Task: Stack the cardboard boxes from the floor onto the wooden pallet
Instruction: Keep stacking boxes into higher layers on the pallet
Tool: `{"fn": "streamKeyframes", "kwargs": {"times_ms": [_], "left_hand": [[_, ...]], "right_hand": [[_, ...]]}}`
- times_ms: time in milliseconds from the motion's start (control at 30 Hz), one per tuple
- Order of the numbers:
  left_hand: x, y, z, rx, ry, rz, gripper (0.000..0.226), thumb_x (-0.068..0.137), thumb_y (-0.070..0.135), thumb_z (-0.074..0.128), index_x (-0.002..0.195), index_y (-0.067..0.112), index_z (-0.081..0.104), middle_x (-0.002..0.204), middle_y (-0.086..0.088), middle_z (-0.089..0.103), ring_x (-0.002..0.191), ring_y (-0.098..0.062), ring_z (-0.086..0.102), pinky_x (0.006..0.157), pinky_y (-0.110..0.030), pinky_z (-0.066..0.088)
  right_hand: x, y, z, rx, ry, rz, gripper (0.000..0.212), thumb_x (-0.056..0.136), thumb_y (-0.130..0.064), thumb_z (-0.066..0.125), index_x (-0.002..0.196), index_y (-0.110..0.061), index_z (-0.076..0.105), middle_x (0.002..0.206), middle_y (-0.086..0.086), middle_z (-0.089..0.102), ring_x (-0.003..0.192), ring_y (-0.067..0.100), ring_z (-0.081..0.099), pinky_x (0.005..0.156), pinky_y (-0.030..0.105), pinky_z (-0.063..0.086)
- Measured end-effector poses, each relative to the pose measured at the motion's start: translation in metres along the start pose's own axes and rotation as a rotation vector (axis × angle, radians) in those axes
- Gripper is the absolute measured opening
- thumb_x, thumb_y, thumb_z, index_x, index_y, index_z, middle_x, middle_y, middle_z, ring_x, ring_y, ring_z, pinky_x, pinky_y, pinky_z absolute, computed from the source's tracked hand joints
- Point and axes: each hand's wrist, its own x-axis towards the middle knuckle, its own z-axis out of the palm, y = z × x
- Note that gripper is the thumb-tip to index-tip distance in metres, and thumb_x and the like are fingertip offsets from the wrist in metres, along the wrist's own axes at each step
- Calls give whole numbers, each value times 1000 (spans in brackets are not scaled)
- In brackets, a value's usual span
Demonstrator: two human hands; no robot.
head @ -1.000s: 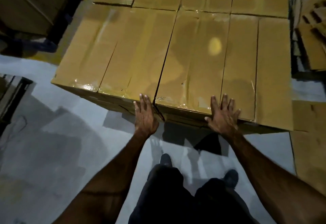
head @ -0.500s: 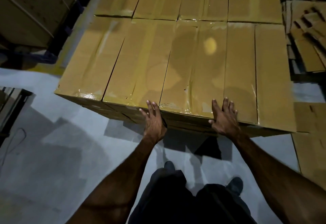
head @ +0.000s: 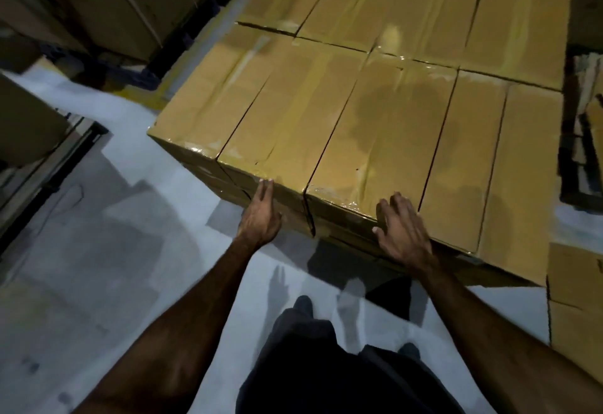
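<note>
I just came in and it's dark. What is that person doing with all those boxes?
A person is pressing both hands against the near end of a flat layer of brown taped cardboard boxes. The left hand lies with straight fingers on one box's front face; the right hand rests over the top edge of the box beside it. The boxes sit packed side by side above the grey floor.

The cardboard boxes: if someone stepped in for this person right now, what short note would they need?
Left hand: fingers straight, pressed flat against the near face of a top-layer box.
Right hand: fingers spread, resting on the near top edge of the neighbouring box.
Stack: taped boxes packed side by side in at least two rows; lower layers show beneath. The pallet itself is hidden.
Done: this layer looks filled.
Left: square up the near edge; no loose floor boxes are clearly in view, so check around.
</note>
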Motion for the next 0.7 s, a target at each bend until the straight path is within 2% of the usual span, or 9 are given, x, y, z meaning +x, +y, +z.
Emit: {"fn": "streamKeyframes", "kwargs": {"times_ms": [67,133,233,300,400,467,533,600,700], "left_hand": [[-17,-3,-6,-10,37,-44,84,99,24,58,166,2,13,172,-26,13,155,-46,24,115,-58,43],[-31,-4,-12,-15,67,-108,83,97,34,52,165,0,18,169,-28,20,155,-45,26,120,-54,37],[-38,-10,-16,-8,114,-146,83,99,42,48,164,-2,21,168,-26,26,157,-40,23,124,-45,27],[-31,-21,-19,-24,118,-164,80,102,40,53,164,-1,22,169,-24,27,158,-38,23,125,-44,26],[-11,-51,-27,-3,100,-173,79,103,28,61,164,-1,21,170,-23,24,159,-37,20,126,-43,24],[14,-79,-39,6,81,-194,82,103,28,62,165,-1,17,172,-22,19,159,-37,19,126,-43,25],[26,-90,-45,46,83,-185,86,102,32,62,165,-1,13,173,-23,14,159,-40,17,125,-49,29],[46,-120,-59,103,20,-187,91,102,36,61,165,-1,8,173,-23,8,159,-42,13,124,-56,30],[62,-151,-75,190,-42,-216,97,100,36,63,166,3,0,175,-19,-5,161,-41,2,124,-62,24]], "right_hand": [[3,-13,-3,-13,-32,-100,76,101,-40,64,164,-20,28,175,16,9,160,39,13,126,60,22],[10,-29,-8,-10,-68,-201,76,102,-40,61,165,-19,24,175,16,5,161,39,10,127,61,20],[26,-52,-6,-32,-71,-314,77,102,-41,60,166,-17,24,175,18,9,160,40,13,125,62,25],[38,-69,-4,-48,-88,-340,77,102,-40,60,166,-15,23,174,18,10,160,40,14,125,61,26],[54,-103,4,-45,-90,-342,79,102,-39,60,167,-16,20,175,15,7,161,38,10,126,59,25],[76,-132,12,-41,-104,-309,81,103,-40,60,168,-17,17,176,13,4,162,35,7,128,58,21],[84,-146,17,-49,-132,-286,83,103,-41,59,168,-19,13,177,10,-1,162,33,3,128,58,18],[102,-176,30,-17,-139,-214,84,103,-41,59,169,-20,11,177,9,-4,162,33,1,127,61,17],[117,-206,41,-39,-119,-110,85,102,-41,59,168,-21,9,176,10,-6,162,37,-1,123,69,15]]}}
